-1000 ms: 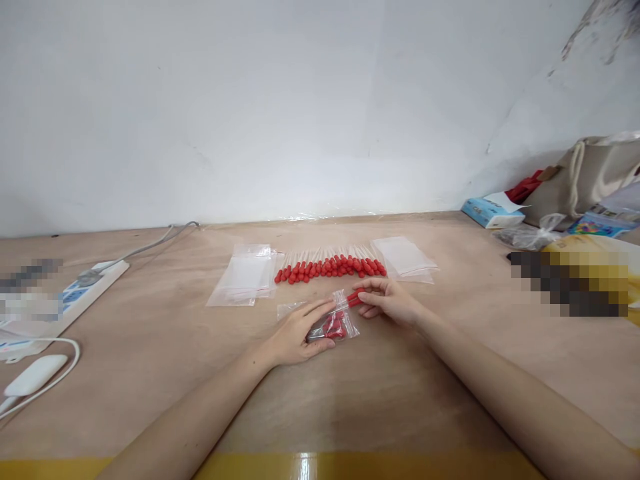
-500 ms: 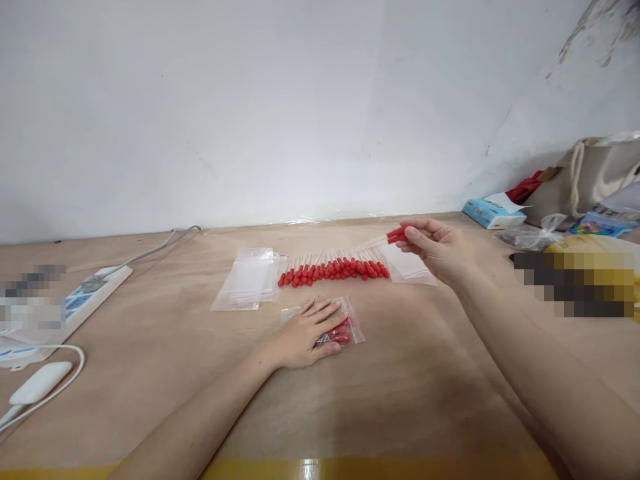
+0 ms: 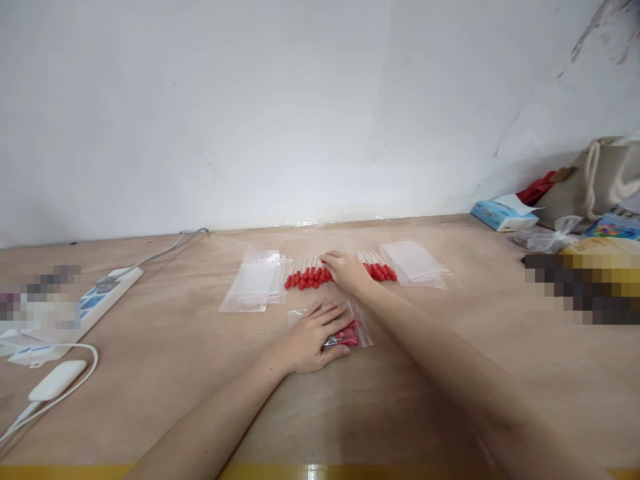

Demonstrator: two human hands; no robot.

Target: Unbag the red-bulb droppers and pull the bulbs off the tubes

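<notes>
My left hand (image 3: 316, 339) lies flat with its fingers spread on a clear zip bag (image 3: 367, 339), with red rubber bulbs (image 3: 350, 337) showing inside it. Behind it, a row of droppers with red bulbs (image 3: 303, 277) lies side by side, clear stems pointing to the wall. Over the middle of this row is my right hand (image 3: 346, 270), its fingers bent and closed, a red bulb at the fingertips. The palm and most of the grip are hidden from me. Flat clear zip bags (image 3: 254, 283) lie left of the row, and more zip bags (image 3: 413, 261) lie to its right.
A white power strip (image 3: 113, 293) with cables and a white adapter (image 3: 57, 380) occupy the left side. On the right stand a blue tissue pack (image 3: 504, 215), a knotted clear plastic bag (image 3: 545, 235), a beige bag (image 3: 575, 193) and a yellow package (image 3: 600, 248). A wall (image 3: 300, 120) closes off the back.
My right hand has moved left and down, from above the right-hand zip bags to the middle of the dropper row. It held red-bulbed droppers before. My left hand stays on the filled bag.
</notes>
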